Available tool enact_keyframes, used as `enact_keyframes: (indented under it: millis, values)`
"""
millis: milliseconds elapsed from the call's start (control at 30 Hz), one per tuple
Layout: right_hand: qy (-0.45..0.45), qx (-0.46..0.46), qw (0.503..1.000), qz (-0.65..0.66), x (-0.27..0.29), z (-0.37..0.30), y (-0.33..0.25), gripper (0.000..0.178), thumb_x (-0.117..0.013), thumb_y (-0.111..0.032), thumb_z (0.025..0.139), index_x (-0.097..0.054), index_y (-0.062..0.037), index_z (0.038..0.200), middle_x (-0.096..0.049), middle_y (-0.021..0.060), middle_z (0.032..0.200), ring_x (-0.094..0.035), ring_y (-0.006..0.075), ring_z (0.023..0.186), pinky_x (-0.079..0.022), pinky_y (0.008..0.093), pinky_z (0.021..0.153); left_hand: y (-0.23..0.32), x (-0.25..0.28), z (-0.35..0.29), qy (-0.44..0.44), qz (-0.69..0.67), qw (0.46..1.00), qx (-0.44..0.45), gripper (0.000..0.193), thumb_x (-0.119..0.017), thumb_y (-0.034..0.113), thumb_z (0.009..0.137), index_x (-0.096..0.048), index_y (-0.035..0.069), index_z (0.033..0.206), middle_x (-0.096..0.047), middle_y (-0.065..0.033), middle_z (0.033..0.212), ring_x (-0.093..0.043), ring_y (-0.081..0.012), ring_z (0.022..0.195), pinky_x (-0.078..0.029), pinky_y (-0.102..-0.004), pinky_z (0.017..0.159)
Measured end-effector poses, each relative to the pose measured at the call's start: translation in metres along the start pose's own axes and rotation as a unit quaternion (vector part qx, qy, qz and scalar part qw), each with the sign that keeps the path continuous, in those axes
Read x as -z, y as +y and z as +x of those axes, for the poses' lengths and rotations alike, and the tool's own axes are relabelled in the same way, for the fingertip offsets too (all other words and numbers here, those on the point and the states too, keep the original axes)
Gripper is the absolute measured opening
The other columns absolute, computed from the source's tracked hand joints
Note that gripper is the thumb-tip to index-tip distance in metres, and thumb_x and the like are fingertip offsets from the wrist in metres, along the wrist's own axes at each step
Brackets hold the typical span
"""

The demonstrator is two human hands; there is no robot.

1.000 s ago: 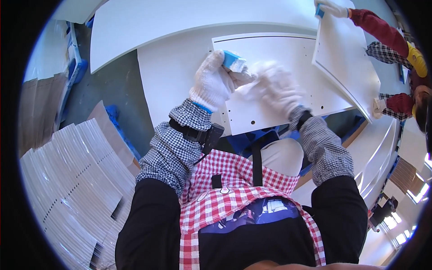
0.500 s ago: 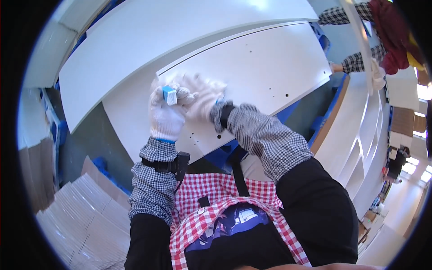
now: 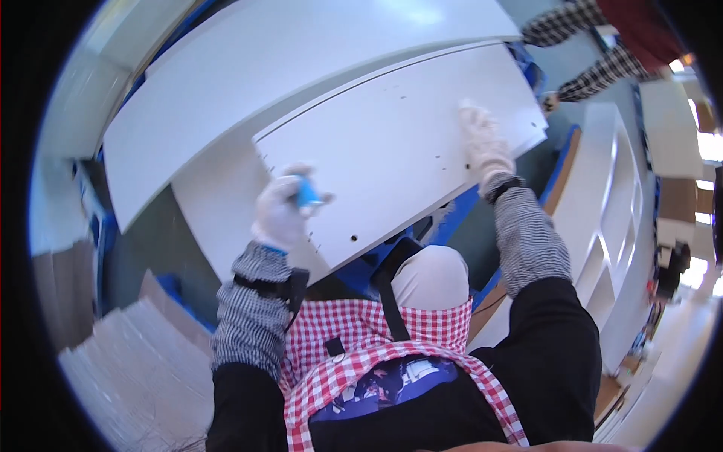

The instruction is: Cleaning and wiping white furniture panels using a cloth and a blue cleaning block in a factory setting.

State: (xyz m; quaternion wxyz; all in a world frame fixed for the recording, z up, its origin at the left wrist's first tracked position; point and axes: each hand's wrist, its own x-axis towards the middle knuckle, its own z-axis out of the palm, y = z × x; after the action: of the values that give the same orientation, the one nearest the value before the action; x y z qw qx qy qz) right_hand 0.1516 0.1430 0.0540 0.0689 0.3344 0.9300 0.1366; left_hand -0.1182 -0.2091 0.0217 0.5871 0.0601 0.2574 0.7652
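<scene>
Your left hand [image 3: 277, 211] clamps its fingers on a blue block [image 3: 306, 193] at ten o'clock, your right hand [image 3: 486, 142] stretches empty fingers at two, and a slipped grip could scuff the white panel [image 3: 376, 158].

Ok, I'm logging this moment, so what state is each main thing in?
Left hand: gloved, gripping the blue block
Blue block: held, blurred
Right hand: gloved, open, over the drilled panel; contact unclear
Drilled panel: lying flat
Lower white panel: partly covered
Checked apron: worn
Pale sheets: stacked
</scene>
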Motion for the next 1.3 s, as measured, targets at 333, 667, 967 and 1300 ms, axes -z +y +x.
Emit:
enact_keyframes:
  millis: [333,667,967,1300]
  values:
    - [-0.106,-0.236,0.963,0.079,-0.026,0.058,-0.035,0.091,-0.043,-0.061,0.092,-0.011,-0.0131,0.162,-0.008,0.0146,0.168,-0.011,0.0328,0.154,-0.007,0.0406,0.126,-0.026,-0.058,-0.005,0.013,0.229,0.962,0.152,0.028,-0.062,0.026,0.096,-0.063,0.0,0.105,-0.064,-0.0101,0.09,-0.066,-0.0218,0.089,-0.057,-0.0377,0.082]
    - [-0.061,-0.044,0.994,0.074,0.027,0.074,-0.182,0.087,-0.046,-0.054,0.096,-0.004,-0.0169,0.162,0.002,0.0103,0.169,-0.001,0.033,0.155,-0.004,0.0452,0.125,-0.025,-0.017,0.011,0.358,0.512,0.775,0.099,0.067,-0.062,0.024,0.088,-0.042,0.0,0.147,-0.063,-0.0215,0.123,-0.065,-0.0266,0.104,-0.054,-0.0359,0.091]
    - [-0.017,0.155,0.984,0.082,0.067,0.086,-0.279,0.091,-0.052,-0.053,0.093,-0.004,-0.0208,0.162,-0.002,0.009,0.169,-0.003,0.0305,0.155,-0.009,0.0532,0.125,-0.024,-0.059,0.006,0.2,0.17,0.961,0.087,0.018,-0.06,0.018,0.098,-0.063,0.004,0.108,-0.062,-0.0052,0.088,-0.059,-0.0133,0.077,-0.053,-0.0288,0.07]
    - [-0.384,0.459,0.788,0.145,0.057,-0.03,-0.255,0.046,-0.059,-0.042,0.092,-0.062,-0.0172,0.131,-0.06,0.0114,0.135,-0.056,0.0295,0.125,-0.036,0.0507,0.114,-0.014,-0.054,0.0,0.17,0.079,0.982,0.022,0.019,-0.056,0.02,0.1,-0.064,0.002,0.099,-0.06,-0.0057,0.084,-0.06,-0.0145,0.077,-0.053,-0.0287,0.065]
